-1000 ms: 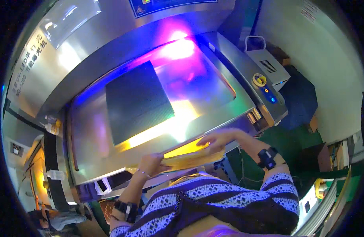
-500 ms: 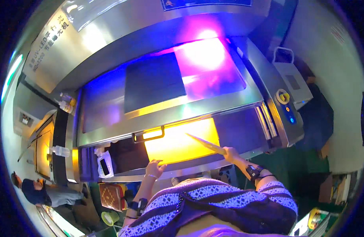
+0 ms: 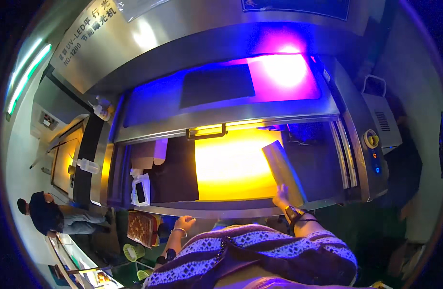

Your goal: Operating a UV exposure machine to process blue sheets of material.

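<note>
My right hand [image 3: 281, 198] grips the lower part of a thin rectangular panel [image 3: 285, 168], which is tilted and greyish brown with a bluish right edge. It overlaps the right side of a glowing yellow panel [image 3: 233, 166] in the open front of a metal machine. My left hand [image 3: 184, 223] is in front of the machine's front edge, near my body, its fingers loosely apart with nothing visible in them. Behind the yellow panel is a metal-framed cover [image 3: 260, 110] with a black handle [image 3: 207, 132].
White packs, one with a dark phone-like rectangle [image 3: 140, 191], lie at the bay's left. A yellow knob [image 3: 371, 138] and lit buttons are on the right. Clear bottles [image 3: 88, 166] stand at the left. Another person [image 3: 53, 215] is farther left. Bright violet light shines at the back.
The view has shifted. The cover sits farther back, exposing more of the yellow panel. The held panel has turned from edge-on to show its face. My left hand has drawn back from the yellow panel's edge.
</note>
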`<control>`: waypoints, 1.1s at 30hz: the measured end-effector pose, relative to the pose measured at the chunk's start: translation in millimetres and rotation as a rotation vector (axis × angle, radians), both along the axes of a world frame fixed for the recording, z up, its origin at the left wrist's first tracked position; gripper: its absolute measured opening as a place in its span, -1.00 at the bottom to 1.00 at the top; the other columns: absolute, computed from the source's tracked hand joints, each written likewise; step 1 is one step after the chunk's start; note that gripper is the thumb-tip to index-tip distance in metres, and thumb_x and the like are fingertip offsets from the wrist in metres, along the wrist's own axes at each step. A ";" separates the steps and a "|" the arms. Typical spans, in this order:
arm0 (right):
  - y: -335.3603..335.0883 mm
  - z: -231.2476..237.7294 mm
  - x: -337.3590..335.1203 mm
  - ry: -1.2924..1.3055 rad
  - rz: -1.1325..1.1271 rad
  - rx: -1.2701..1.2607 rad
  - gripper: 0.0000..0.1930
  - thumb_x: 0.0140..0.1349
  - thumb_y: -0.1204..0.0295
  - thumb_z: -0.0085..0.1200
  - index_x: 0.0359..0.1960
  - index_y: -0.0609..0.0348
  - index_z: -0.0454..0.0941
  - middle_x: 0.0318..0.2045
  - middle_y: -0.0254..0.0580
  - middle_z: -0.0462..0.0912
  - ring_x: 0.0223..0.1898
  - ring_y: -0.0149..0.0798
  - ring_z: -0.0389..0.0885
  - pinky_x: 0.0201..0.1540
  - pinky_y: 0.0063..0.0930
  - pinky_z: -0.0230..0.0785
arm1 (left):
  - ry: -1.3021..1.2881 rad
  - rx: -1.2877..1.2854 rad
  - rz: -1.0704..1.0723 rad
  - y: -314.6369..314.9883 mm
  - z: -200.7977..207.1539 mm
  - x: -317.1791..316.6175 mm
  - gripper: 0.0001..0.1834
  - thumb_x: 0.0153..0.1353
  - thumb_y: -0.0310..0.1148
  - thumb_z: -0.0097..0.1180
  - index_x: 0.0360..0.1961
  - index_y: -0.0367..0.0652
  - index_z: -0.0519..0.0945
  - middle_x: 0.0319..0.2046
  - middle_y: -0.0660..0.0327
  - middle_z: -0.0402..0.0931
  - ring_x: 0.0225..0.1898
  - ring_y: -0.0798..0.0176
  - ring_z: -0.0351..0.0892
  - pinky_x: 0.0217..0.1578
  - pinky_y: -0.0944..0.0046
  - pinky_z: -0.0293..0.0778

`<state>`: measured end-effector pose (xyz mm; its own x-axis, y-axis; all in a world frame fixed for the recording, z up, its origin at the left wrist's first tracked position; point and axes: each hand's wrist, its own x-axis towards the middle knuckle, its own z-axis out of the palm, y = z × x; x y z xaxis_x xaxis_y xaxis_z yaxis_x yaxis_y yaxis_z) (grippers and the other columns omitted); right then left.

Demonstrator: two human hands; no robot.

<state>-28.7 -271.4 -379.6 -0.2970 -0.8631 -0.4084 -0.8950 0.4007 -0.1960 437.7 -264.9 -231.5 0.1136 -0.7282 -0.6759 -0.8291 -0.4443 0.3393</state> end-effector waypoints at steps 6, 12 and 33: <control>-76.2 49.8 45.8 -0.470 0.200 -0.232 -0.65 -0.10 0.45 0.01 -0.19 0.21 0.47 -0.28 0.11 0.51 -0.20 0.08 0.47 -0.08 -0.21 0.33 | 0.728 0.192 0.927 -61.0 -19.8 -10.6 -0.66 0.07 -0.12 0.09 -0.20 -0.08 0.49 -0.36 0.25 0.55 -0.27 0.16 0.53 -0.26 0.09 0.43; -154.8 94.9 75.6 -0.422 0.308 -0.483 -0.65 -0.04 0.48 -0.01 -0.13 0.23 0.41 -0.18 0.03 0.46 -0.08 0.01 0.40 -0.01 -0.24 0.27 | 1.058 0.258 1.079 -130.6 -37.3 -58.9 -0.72 0.06 -0.16 0.11 -0.25 -0.05 0.45 -0.34 0.27 0.51 -0.30 0.16 0.51 -0.23 0.07 0.42; -111.8 130.2 193.8 -0.159 0.598 0.124 -0.72 -0.10 0.34 0.00 -0.33 0.20 0.48 -0.34 -0.01 0.54 -0.24 0.01 0.52 -0.19 -0.15 0.37 | 1.150 0.528 0.813 -157.9 -73.0 -53.1 -0.76 0.05 -0.26 0.14 -0.25 -0.07 0.51 -0.29 0.24 0.56 -0.34 0.16 0.55 -0.32 0.06 0.47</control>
<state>165.1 -383.2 -249.3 0.2946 -0.8047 -0.5155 -0.9351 -0.1315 -0.3291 384.6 -422.7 -304.5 -0.4046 -0.3805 -0.8315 0.2967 -0.9147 0.2742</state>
